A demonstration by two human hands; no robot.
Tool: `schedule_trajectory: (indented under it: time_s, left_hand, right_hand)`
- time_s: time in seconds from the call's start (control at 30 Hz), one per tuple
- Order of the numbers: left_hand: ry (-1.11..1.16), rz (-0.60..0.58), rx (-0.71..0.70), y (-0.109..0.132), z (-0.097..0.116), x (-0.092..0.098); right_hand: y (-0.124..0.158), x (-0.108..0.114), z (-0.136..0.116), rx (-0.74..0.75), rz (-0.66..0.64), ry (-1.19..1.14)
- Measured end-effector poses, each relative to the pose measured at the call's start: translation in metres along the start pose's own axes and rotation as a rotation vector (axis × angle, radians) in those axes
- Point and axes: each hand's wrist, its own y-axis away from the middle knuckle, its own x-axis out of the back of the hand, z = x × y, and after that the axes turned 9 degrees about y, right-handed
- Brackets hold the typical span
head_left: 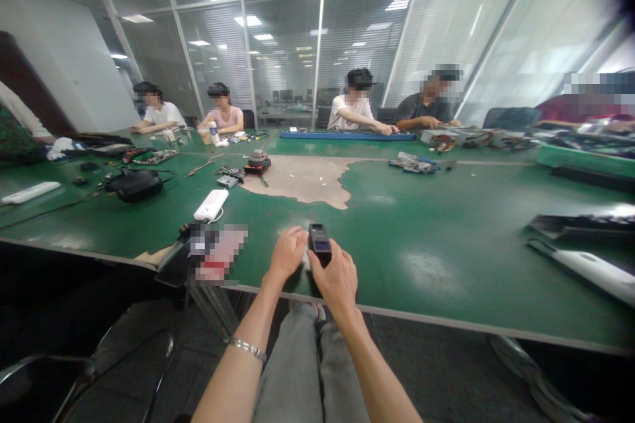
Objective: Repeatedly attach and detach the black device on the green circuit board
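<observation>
A small dark handheld device [319, 238] with a little screen on its face stands near the front edge of the green table. My right hand [340, 275] is wrapped around its lower part, the thumb lying along its near side. Just left of the device rests my left hand [288, 252], fingers stretched forward and slightly bent, holding nothing that I can see. A narrow gap shows between those fingers and the device. The undersides of both hands are hidden.
Left of my hands are a white power strip [211, 205] and a black case [133, 184]. A bare tan patch [302, 178] marks the tabletop ahead. At right lie a white long-handled tool [595, 268] and a green basket [570, 157]. Several people sit across the table.
</observation>
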Motion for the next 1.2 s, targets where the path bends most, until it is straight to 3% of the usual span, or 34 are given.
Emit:
schedule_trajectory:
  time_s: [0.6,0.8,1.0,1.2]
  left_hand:
    - [0.040,0.024,-0.004,-0.002,-0.004,-0.004]
    - [0.055,0.021,-0.003,-0.001,-0.004,-0.005]
    - [0.044,0.014,0.016,-0.002,-0.006,-0.006]
    - [0.044,0.013,0.014,-0.002,-0.007,-0.007]
  right_hand:
    - [-0.026,0.023,0.000,-0.062,0.047,-0.158]
    - [-0.034,0.034,0.028,-0.095,0.094,-0.155]
    - [-0.027,0.022,0.064,-0.159,0.049,-0.073]
    - [-0.019,0.011,0.073,-0.139,0.041,-0.041]
